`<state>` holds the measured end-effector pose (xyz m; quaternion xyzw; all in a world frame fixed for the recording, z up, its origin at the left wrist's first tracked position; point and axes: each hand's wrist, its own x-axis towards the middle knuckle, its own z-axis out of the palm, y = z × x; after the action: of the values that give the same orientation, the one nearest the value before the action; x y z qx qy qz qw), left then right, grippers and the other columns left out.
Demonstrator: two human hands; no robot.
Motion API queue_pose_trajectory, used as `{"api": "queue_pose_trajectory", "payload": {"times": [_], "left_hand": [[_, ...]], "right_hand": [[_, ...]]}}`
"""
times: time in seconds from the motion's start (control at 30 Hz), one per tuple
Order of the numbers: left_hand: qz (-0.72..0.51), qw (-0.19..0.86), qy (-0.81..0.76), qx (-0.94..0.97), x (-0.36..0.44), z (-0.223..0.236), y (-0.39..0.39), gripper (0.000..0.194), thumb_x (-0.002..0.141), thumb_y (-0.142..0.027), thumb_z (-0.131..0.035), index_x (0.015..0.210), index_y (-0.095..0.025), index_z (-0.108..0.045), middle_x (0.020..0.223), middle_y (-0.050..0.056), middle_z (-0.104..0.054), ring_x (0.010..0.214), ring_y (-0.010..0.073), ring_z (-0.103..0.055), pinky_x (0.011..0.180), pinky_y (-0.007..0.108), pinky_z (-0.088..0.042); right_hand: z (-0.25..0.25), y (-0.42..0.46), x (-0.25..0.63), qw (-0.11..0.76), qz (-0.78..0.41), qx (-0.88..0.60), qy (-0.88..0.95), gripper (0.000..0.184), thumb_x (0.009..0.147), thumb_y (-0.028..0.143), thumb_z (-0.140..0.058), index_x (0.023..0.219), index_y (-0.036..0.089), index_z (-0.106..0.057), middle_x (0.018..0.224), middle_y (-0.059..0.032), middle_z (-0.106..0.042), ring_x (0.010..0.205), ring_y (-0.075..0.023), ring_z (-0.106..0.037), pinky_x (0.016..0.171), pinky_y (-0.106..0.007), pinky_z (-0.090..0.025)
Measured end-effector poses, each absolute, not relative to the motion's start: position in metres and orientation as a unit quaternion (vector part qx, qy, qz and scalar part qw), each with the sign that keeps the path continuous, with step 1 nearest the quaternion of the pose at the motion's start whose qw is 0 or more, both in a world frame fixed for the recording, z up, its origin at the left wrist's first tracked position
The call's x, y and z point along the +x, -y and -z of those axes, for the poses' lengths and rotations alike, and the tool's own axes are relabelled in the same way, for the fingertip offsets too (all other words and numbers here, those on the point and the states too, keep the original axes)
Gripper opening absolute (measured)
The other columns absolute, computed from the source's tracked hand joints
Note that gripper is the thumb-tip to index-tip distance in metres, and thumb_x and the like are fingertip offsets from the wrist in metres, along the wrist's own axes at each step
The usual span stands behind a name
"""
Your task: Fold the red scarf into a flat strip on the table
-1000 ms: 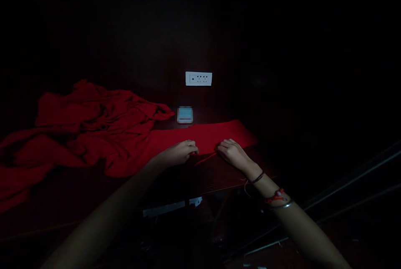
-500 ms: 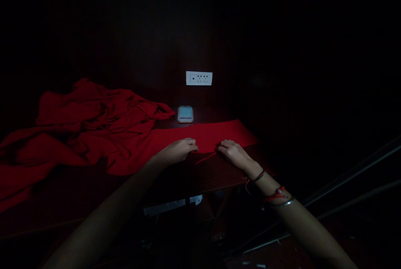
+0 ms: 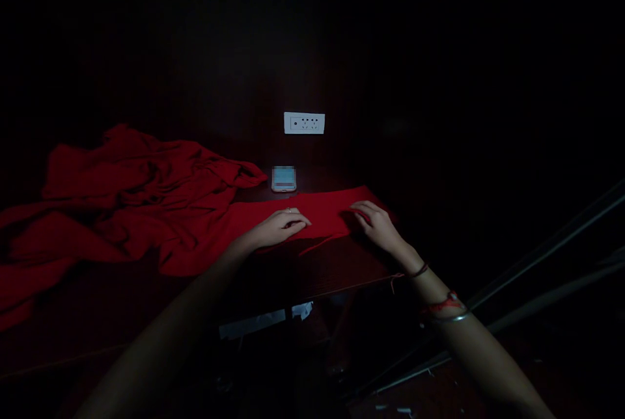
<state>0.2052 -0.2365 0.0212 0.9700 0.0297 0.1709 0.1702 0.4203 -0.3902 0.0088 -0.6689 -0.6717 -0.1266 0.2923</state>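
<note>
Left hand and right hand over red cloth on a table.
Right fingers stand apart; left grip cannot be told. From left hand, cloth bunches toward nine o'clock, phone at twelve.

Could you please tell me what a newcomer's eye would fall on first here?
Probably the bright red cloth, heaped at left and running flat beneath the left hand and right hand. Next would come the white socket plate, higher up near centre, and the bluish screen below it.
</note>
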Motion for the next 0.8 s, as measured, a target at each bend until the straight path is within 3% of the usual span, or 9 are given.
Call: {"api": "queue_pose_trajectory", "payload": {"times": [0.1,0.23,0.33,0.43,0.63,0.8], "left_hand": [[-0.219,0.130,-0.054,0.966,0.229,-0.017,0.241,0.032,0.088,-0.026,-0.028,0.103,-0.015,-0.054,0.107,0.006,-0.053,0.100,0.0127,-0.046,0.089,0.026,-0.034],[-0.148,0.042,-0.086,0.984,0.253,0.003,0.245,0.041,0.087,-0.035,-0.029,0.124,-0.019,-0.036,0.133,0.009,-0.031,0.121,0.0202,-0.026,0.096,0.039,-0.025],[-0.065,0.022,-0.099,0.993,0.257,0.019,0.245,0.047,0.087,-0.040,-0.027,0.130,-0.024,-0.024,0.137,0.008,-0.022,0.125,0.0227,-0.016,0.096,0.046,-0.021],[-0.040,0.019,-0.091,0.995,0.254,0.026,0.243,0.048,0.086,-0.043,-0.026,0.131,-0.026,-0.021,0.138,0.007,-0.019,0.126,0.0230,-0.013,0.096,0.048,-0.019],[-0.091,0.011,-0.076,0.993,0.249,0.022,0.244,0.050,0.083,-0.048,-0.031,0.128,-0.025,-0.029,0.136,0.008,-0.026,0.124,0.0242,-0.019,0.096,0.046,-0.021],[-0.143,-0.045,-0.008,0.989,0.249,0.009,0.255,0.029,0.084,-0.027,-0.038,0.109,-0.021,-0.051,0.109,0.006,-0.053,0.100,0.0170,-0.048,0.088,0.032,-0.035]], "right_hand": [[-0.004,0.381,0.427,0.259,0.118,-0.729,0.622,0.035,0.084,0.029,-0.037,0.114,0.012,-0.047,0.114,-0.0132,-0.050,0.106,-0.0197,-0.044,0.091,-0.035,-0.035],[0.015,0.377,0.427,0.129,0.056,-0.796,0.589,0.057,0.082,0.047,-0.035,0.128,0.014,-0.033,0.130,-0.0157,-0.035,0.120,-0.0253,-0.029,0.094,-0.044,-0.029],[0.023,0.380,0.424,0.059,0.025,-0.814,0.578,0.054,0.085,0.049,-0.024,0.130,0.019,-0.030,0.135,-0.0125,-0.028,0.123,-0.0264,-0.022,0.095,-0.048,-0.024],[0.022,0.384,0.426,0.059,0.020,-0.806,0.588,0.052,0.085,0.047,-0.025,0.129,0.019,-0.031,0.135,-0.0118,-0.027,0.123,-0.0257,-0.023,0.095,-0.047,-0.024],[0.007,0.401,0.434,0.123,0.118,-0.747,0.643,0.035,0.083,0.027,-0.041,0.115,0.015,-0.049,0.117,-0.0114,-0.049,0.107,-0.0190,-0.044,0.090,-0.033,-0.034],[-0.001,0.410,0.426,0.060,0.171,-0.732,0.657,0.025,0.085,0.021,-0.038,0.098,0.017,-0.059,0.091,-0.0079,-0.061,0.085,-0.0157,-0.054,0.075,-0.025,-0.040]]}}
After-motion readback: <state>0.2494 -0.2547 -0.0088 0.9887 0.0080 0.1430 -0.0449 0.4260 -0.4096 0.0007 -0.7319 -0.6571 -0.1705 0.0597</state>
